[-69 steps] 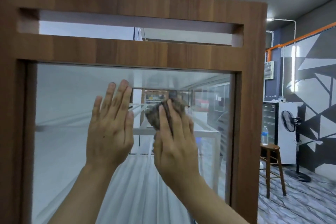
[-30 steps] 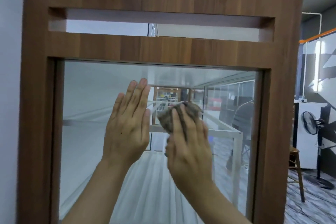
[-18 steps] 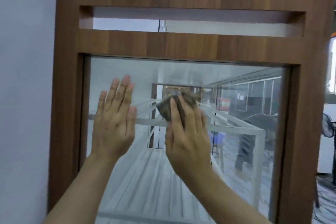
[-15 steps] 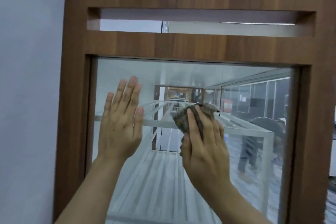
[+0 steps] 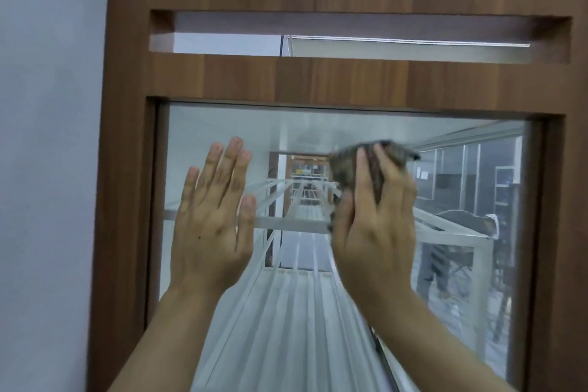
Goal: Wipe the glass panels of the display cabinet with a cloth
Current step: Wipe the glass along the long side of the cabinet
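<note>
Left hand (image 5: 211,232) lies flat, fingers straight, on the glass panel (image 5: 286,328); right hand (image 5: 375,232) flat-fingered, presses the cloth (image 5: 345,169) against it.

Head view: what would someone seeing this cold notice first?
First, the right hand pressing a bunched dark cloth against the upper middle of the glass panel, slightly motion-blurred. Left of it, the left hand lies flat on the same glass, fingers straight. Around both runs the brown wooden frame, with an open slot across its top.
</note>
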{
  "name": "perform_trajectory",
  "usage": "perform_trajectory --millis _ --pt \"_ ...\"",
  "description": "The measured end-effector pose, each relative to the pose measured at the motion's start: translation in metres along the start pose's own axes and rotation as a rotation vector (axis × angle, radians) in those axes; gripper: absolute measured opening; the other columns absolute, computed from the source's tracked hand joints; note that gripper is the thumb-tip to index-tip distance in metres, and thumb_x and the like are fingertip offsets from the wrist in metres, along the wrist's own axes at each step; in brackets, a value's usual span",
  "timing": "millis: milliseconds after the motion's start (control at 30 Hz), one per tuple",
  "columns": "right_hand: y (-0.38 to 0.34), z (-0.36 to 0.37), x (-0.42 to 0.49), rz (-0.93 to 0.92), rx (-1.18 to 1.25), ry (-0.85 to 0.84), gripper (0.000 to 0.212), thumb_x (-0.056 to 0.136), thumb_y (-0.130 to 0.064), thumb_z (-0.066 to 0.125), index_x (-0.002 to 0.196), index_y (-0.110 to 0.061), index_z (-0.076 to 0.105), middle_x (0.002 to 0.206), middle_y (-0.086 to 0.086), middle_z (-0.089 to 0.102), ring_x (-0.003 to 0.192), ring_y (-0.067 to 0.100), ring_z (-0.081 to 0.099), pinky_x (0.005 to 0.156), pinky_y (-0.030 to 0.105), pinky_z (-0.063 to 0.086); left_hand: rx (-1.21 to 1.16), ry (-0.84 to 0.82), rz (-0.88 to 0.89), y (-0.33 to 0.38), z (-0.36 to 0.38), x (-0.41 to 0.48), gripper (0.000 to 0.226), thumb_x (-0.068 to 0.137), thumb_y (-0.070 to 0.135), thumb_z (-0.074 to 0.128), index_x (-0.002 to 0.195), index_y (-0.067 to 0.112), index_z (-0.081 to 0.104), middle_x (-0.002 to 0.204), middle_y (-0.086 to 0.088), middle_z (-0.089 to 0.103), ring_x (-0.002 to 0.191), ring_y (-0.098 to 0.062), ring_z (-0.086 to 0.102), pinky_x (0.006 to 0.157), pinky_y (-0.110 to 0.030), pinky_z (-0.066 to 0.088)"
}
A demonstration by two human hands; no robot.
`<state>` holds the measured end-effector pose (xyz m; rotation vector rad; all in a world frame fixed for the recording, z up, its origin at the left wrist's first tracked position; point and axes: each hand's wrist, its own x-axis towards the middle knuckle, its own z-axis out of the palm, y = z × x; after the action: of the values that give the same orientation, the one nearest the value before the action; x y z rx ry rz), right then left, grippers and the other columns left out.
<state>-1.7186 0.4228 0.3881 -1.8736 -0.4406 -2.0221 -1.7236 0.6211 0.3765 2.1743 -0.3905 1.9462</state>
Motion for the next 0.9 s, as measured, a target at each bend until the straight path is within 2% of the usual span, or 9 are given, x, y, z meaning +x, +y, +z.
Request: perform_trajectory --millis 67,200,267,400,500,567,667,733,900 --pt "-0.021 0.011 0.024 0.044 0.017 0.026 0.048 0.100 -0.011 0.049 0.145 0.004 0.046 0.147 0.024 0.044 0.140 0.042 0.036 0.112 0.058 0.036 0.008 0.001 0.005 -0.001 0.000 0.000 0.057 0.105 0.024 0.028 0.160 0.013 0.019 0.169 0.000 0.015 0.157 -0.018 0.009 0.128 -0.043 0.006" --pt "-0.040 0.016 -0.024 -0.187 0.050 -0.123 0.052 0.097 -0.013 0.048 0.147 0.001 0.045 0.153 0.020 0.040 0.146 0.038 0.032 0.123 0.049 0.021 0.021 -0.004 0.001 0.000 0.000 0.001 0.057 0.105 0.025 0.027 0.160 0.012 0.019 0.169 -0.002 0.015 0.157 -0.019 0.009 0.128 -0.044 0.007" --pt "-0.026 0.003 -0.054 -0.226 0.027 -0.165 0.051 0.098 -0.015 0.046 0.147 0.000 0.045 0.154 0.016 0.037 0.145 0.036 0.033 0.123 0.048 0.022 0.042 -0.031 0.023 0.001 -0.004 0.002 0.057 0.105 0.026 0.027 0.160 0.013 0.018 0.169 -0.002 0.014 0.157 -0.019 0.009 0.128 -0.044 0.007" --pt "-0.013 0.001 -0.022 -0.088 0.003 -0.072 0.049 0.098 -0.012 0.048 0.145 0.004 0.046 0.150 0.021 0.039 0.139 0.040 0.037 0.118 0.057 0.028 0.238 -0.040 0.075 -0.025 -0.026 -0.004 0.055 0.105 0.026 0.030 0.158 0.010 0.027 0.166 -0.005 0.023 0.155 -0.024 0.018 0.126 -0.050 0.016" --pt "-0.036 0.017 0.026 0.025 0.024 -0.008 0.049 0.098 -0.011 0.050 0.144 0.005 0.046 0.146 0.026 0.044 0.137 0.043 0.037 0.113 0.060 0.034 0.312 -0.059 0.056 -0.046 -0.035 -0.009 0.055 0.106 0.029 0.027 0.159 0.012 0.025 0.167 -0.003 0.022 0.155 -0.025 0.017 0.125 -0.052 0.017" --pt "-0.053 0.025 0.024 -0.032 0.052 -0.028 0.051 0.097 -0.011 0.051 0.145 0.004 0.045 0.148 0.025 0.043 0.140 0.042 0.034 0.115 0.059 0.032 0.331 -0.073 0.062 -0.048 -0.034 -0.010 0.055 0.107 0.031 0.025 0.159 0.013 0.023 0.167 -0.002 0.020 0.156 -0.025 0.015 0.125 -0.051 0.016" --pt "-0.058 0.023 -0.026 -0.212 0.048 -0.128 0.053 0.097 -0.012 0.048 0.147 0.003 0.043 0.154 0.022 0.040 0.146 0.039 0.030 0.123 0.051 0.022 0.332 -0.073 0.073 -0.050 -0.033 -0.009 0.055 0.107 0.032 0.024 0.160 0.014 0.022 0.168 -0.001 0.018 0.156 -0.024 0.015 0.126 -0.050 0.015" --pt "-0.048 0.015 -0.051 -0.247 0.027 -0.161 0.052 0.098 -0.015 0.045 0.148 0.000 0.044 0.154 0.018 0.038 0.144 0.037 0.033 0.124 0.048 0.018 0.331 -0.074 0.074 -0.051 -0.033 -0.011 0.056 0.107 0.032 0.023 0.160 0.014 0.022 0.168 -0.001 0.018 0.156 -0.024 0.014 0.126 -0.049 0.014" --pt "-0.062 0.030 0.012 -0.019 0.013 -0.005 0.050 0.097 -0.010 0.052 0.145 0.004 0.046 0.147 0.025 0.043 0.139 0.041 0.036 0.114 0.058 0.032 0.332 -0.062 0.091 -0.052 -0.033 -0.009 0.056 0.106 0.031 0.026 0.159 0.013 0.024 0.168 -0.001 0.019 0.156 -0.024 0.014 0.126 -0.048 0.014"
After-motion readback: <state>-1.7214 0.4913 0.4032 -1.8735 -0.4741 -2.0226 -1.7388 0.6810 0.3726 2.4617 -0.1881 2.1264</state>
